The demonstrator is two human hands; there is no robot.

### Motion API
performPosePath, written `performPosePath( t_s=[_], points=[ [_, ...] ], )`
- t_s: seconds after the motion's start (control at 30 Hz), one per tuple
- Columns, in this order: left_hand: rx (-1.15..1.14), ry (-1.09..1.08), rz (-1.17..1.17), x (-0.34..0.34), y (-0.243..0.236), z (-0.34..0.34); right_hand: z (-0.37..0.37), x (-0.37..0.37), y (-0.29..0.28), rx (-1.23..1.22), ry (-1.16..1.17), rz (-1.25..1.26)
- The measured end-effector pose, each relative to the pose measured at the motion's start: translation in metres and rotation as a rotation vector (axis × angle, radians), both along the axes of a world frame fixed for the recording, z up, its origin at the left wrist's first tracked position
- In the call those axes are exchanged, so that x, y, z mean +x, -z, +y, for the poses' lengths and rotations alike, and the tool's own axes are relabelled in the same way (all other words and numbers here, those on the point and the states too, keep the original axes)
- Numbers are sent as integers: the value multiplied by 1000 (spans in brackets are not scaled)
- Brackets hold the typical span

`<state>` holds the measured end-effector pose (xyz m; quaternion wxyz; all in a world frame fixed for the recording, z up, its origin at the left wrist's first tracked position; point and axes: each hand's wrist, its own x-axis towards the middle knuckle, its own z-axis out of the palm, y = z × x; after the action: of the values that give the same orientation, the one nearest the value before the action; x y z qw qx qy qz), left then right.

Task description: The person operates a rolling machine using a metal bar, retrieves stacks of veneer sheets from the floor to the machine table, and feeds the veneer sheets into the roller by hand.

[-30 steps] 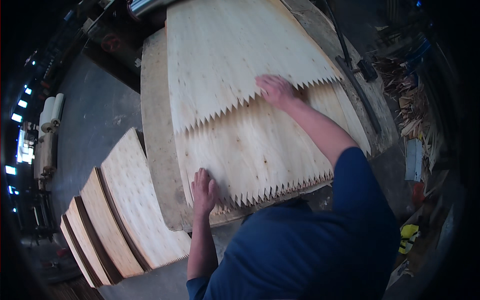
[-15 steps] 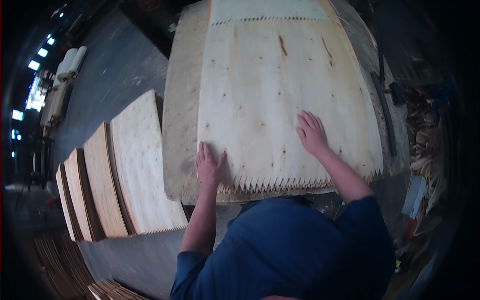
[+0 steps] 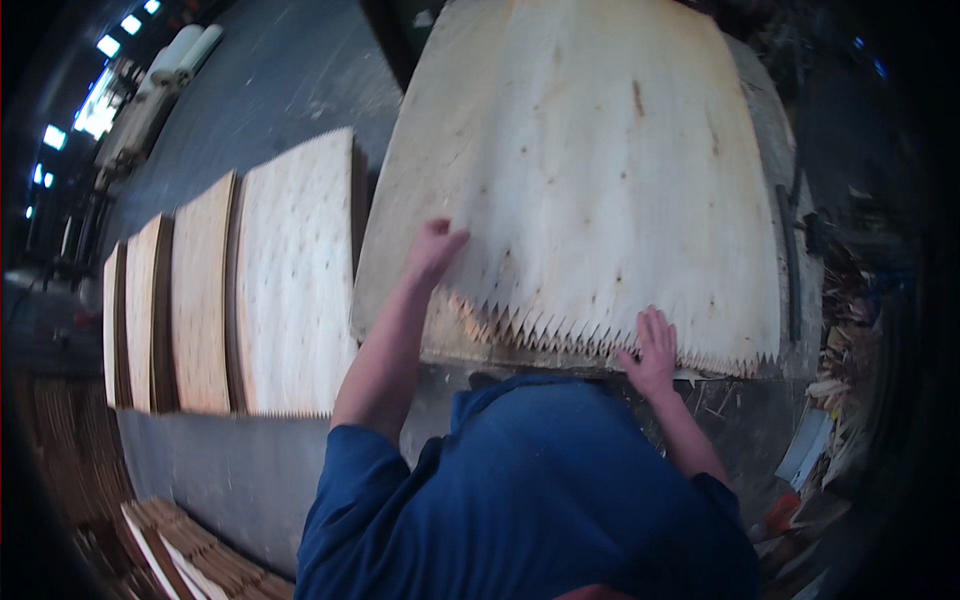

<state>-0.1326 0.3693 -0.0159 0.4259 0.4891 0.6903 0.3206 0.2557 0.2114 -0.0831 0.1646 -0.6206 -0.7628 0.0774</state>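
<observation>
A pale wood veneer sheet (image 3: 600,200) with dark knots and a saw-toothed near edge lies on a worn board-like surface (image 3: 395,255). My left hand (image 3: 438,250) is closed at the sheet's left edge, its fingers curled and slightly blurred, and the sheet looks bowed beside it. Resting near the toothed edge, my right hand (image 3: 654,352) is open, with fingers stretched forward over the wood. Both forearms reach in from a blue short-sleeved shirt.
To the left, several stacks of veneer (image 3: 295,275) stand in a row on the grey floor (image 3: 270,470). A dark bar (image 3: 788,260) runs along the right side. Wood scraps (image 3: 840,350) are heaped at far right. More brown sheets (image 3: 200,550) lie at lower left.
My left hand has gone from lying flat to closed at the sheet's left edge, farther forward. My right hand has drawn back to the toothed edge. The sheet has shifted and bowed.
</observation>
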Motion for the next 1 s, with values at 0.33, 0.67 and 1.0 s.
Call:
performPosePath(
  t_s=[0.33, 0.67, 1.0],
  points=[
    [-92, 116, -638, -29, -51, -18, 11, -2, -59, 294, -173, 168],
    [278, 387, 586, 46, 58, -28, 315, 94, -19, 421, -371, -23],
    [157, 69, 760, 72, 61, -71, 304, 35, 24, 52, 73, -117]
  ],
)
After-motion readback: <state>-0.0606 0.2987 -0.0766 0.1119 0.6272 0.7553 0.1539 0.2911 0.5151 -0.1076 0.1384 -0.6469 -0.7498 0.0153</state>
